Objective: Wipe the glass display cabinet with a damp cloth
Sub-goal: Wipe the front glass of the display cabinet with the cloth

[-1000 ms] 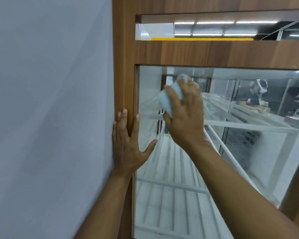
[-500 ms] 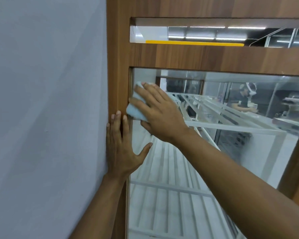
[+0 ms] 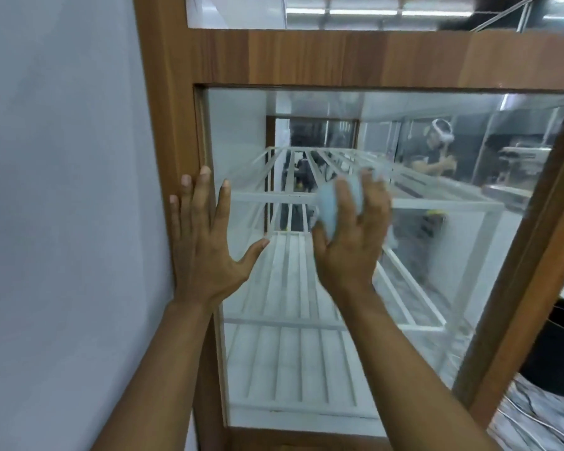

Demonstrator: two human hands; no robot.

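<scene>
The display cabinet has a wooden frame (image 3: 306, 60) around a large glass pane (image 3: 306, 353), with white slatted shelves behind it. My right hand (image 3: 352, 242) presses a bunched light blue cloth (image 3: 331, 203) against the glass near the pane's middle, fingers curled over it. My left hand (image 3: 205, 236) lies flat with spread fingers on the frame's left upright and the pane's left edge, holding nothing.
A grey wall (image 3: 62, 222) runs along the cabinet's left side. A dark round bin (image 3: 557, 349) stands low at the right, beyond the frame's right upright. A person wearing a headset shows in the glass at the upper right.
My right hand has carried the cloth from the pane's upper left corner down and to the right, toward the middle. My left hand has stayed on the frame.
</scene>
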